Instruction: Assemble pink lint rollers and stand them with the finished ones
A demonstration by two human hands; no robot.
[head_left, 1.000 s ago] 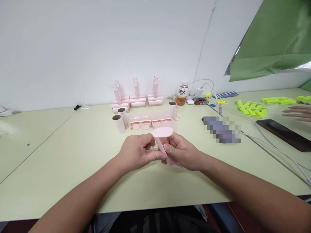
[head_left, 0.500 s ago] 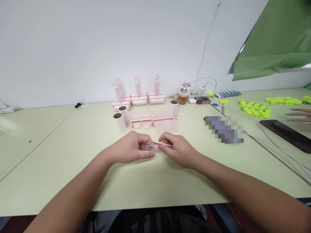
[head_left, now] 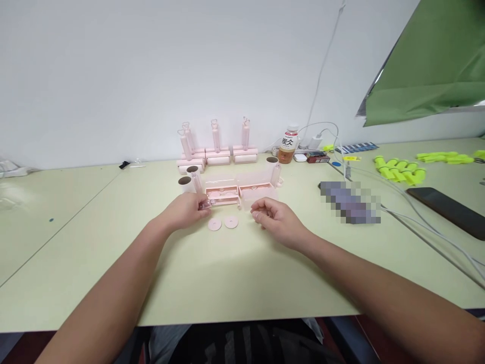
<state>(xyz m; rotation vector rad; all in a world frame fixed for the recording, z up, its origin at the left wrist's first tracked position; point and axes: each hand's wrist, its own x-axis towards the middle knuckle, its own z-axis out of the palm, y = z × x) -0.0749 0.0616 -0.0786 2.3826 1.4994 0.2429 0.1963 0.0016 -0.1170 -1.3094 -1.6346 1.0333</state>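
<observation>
Just left of the frame's centre, the left hand (head_left: 185,211) pinches a small clear-pink part (head_left: 206,204) between thumb and fingertips, its free end touching or nearly touching the pink tray (head_left: 223,193) behind it. Directly below that part, 2 pink discs (head_left: 223,223) lie flat on the table, side by side and apart from either hand.

The right hand (head_left: 273,218), at centre, hovers with its fingers curled loosely inward; whether they hold anything I cannot tell.

To do this step well, I judge the left grip should stay light and near the part's end, so it can be lined up squarely, while the right hand stays close to steady the tray or lift a disc by its edge.

Behind the tray stand cardboard tubes (head_left: 185,184) and 3 pink rollers (head_left: 214,149) against the white wall. A drink bottle (head_left: 288,145) sits right of them. The pale green table (head_left: 94,242) carries white cables (head_left: 417,217), a dark phone (head_left: 447,210) and yellow-green pieces (head_left: 397,169) at right. A green sheet (head_left: 432,60) hangs at upper right.
</observation>
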